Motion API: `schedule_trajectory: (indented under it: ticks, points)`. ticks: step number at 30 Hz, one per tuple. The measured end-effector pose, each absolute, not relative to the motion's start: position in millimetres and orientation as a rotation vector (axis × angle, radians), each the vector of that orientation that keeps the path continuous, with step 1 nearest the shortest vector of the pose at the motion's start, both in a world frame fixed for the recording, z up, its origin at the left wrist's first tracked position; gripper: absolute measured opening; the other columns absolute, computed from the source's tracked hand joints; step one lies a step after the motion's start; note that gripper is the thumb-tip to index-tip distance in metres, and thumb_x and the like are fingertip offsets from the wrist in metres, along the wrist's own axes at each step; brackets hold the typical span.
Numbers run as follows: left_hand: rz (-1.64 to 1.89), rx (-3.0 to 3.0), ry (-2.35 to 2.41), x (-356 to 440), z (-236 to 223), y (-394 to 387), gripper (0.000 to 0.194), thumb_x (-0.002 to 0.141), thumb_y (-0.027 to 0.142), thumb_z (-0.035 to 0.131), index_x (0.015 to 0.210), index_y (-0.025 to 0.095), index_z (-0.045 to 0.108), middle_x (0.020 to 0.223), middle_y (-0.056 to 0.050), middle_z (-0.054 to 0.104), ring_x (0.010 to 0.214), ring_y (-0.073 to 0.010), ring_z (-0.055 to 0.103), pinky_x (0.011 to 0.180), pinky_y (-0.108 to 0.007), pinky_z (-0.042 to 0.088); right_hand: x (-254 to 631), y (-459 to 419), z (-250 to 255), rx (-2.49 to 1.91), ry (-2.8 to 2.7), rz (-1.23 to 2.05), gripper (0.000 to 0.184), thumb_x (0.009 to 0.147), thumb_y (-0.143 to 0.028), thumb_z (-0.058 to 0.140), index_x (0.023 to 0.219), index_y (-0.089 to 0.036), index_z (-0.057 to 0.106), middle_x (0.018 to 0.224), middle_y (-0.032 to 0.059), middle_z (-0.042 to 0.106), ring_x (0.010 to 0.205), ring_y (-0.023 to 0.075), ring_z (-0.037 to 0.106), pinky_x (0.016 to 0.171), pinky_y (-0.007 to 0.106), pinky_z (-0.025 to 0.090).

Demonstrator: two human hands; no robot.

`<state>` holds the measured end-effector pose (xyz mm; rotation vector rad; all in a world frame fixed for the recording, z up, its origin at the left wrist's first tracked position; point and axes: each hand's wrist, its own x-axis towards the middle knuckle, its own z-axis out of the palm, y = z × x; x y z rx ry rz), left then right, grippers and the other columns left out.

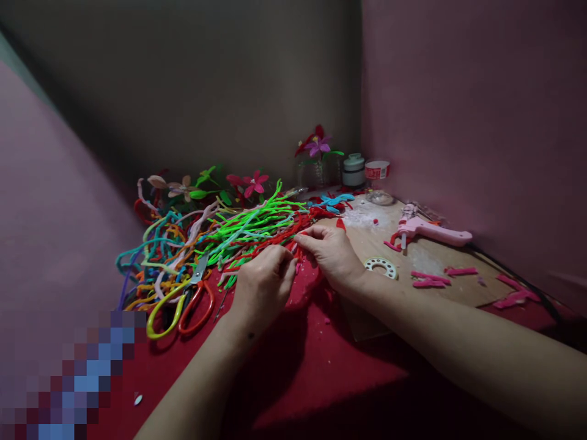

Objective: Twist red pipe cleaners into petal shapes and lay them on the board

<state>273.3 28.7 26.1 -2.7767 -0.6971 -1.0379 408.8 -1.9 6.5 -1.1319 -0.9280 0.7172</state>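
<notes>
My left hand [263, 284] and my right hand [331, 253] meet over a red cloth [321, 366], both with fingers pinched together. Between their fingertips lies a red pipe cleaner [297, 250], which joins a bundle of red ones [279, 235] running back into a big tangled heap of coloured pipe cleaners [183, 250]. Bright green strands [257, 220] lie on top of the heap. Scissors with yellow and red handles [183, 302] rest on the cloth just left of my left hand.
A wooden board [435, 256] to the right carries a pink glue gun [426, 229], pink pipe cleaner bits [431, 280], a white ring [380, 266] and a blue piece [334, 200]. Finished flowers [250, 183], a vase [316, 168] and small jars [354, 170] stand by the walls.
</notes>
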Motion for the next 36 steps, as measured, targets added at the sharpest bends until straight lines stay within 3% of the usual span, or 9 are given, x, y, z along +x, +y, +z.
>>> schedule_trajectory:
  ticks: [16, 27, 36]
  points:
    - [-0.956, -2.683, -0.662, 276.4, 22.9, 23.4, 0.01, 0.079, 0.018, 0.05, 0.071, 0.015, 0.055, 0.065, -0.002, 0.058, 0.058, -0.0115, 0.055, 0.056, -0.022, 0.038, 405.9, -2.2, 5.1, -1.141, -0.952, 0.678, 0.013, 0.07, -0.024, 0.055, 0.066, -0.013, 0.061, 0.057, -0.0007, 0.057, 0.05, 0.008, 0.046, 0.048, 0.02, 0.036]
    - [-0.701, -2.496, -0.772, 279.7, 19.2, 18.7, 0.022, 0.084, 0.02, 0.039, 0.068, 0.016, 0.053, 0.064, -0.003, 0.056, 0.053, -0.0132, 0.054, 0.047, -0.025, 0.032, 406.0, 2.4, -0.3, -1.07, -0.909, 0.862, 0.015, 0.069, -0.028, 0.058, 0.064, -0.014, 0.058, 0.049, -0.0036, 0.051, 0.04, 0.007, 0.043, 0.04, 0.02, 0.033]
    - [-0.731, -2.618, -0.758, 274.9, 20.3, 27.7, 0.019, 0.085, 0.021, 0.039, 0.073, 0.017, 0.053, 0.071, -0.004, 0.06, 0.062, -0.0139, 0.056, 0.053, -0.024, 0.035, 408.0, 1.4, 3.0, -1.059, -0.946, 0.937, 0.02, 0.069, -0.027, 0.058, 0.056, -0.014, 0.053, 0.045, -0.0039, 0.048, 0.041, 0.0063, 0.044, 0.042, 0.019, 0.036]
